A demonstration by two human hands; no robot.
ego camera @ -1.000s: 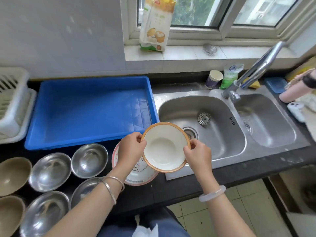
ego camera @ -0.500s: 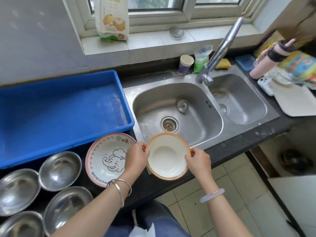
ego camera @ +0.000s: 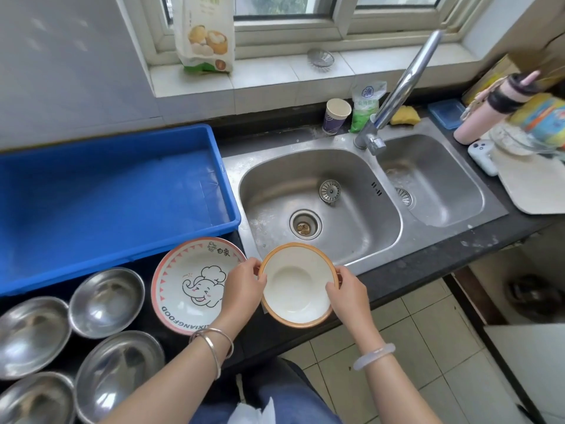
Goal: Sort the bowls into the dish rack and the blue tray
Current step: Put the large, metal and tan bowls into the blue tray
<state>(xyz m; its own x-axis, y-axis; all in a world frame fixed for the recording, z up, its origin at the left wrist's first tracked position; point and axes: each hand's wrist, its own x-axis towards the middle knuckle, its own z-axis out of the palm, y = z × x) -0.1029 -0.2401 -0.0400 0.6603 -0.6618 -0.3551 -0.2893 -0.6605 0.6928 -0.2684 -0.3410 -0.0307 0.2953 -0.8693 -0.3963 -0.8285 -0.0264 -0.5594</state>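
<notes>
I hold a small white bowl with an orange rim [ego camera: 295, 286] over the counter's front edge, just in front of the left sink basin. My left hand [ego camera: 243, 286] grips its left rim and my right hand [ego camera: 347, 293] its right rim. A white bowl with a pink rim and an elephant drawing [ego camera: 189, 284] rests on the counter to the left. Several steel bowls [ego camera: 105, 301] lie at the lower left. The blue tray [ego camera: 217, 148] stands empty behind them. The dish rack is out of view.
A double steel sink [ego camera: 351, 264] with a tall tap [ego camera: 400, 87] fills the middle. A paper cup [ego camera: 336, 116], a green pouch and a yellow sponge stand behind it. A pink bottle [ego camera: 483, 114] and a white board [ego camera: 532, 188] are at the right. Tiled floor lies below.
The view has swung right and down, so the dish rack and brown bowls left the frame. The bowl sits lower, nearer the counter's front edge, still held by both hands.
</notes>
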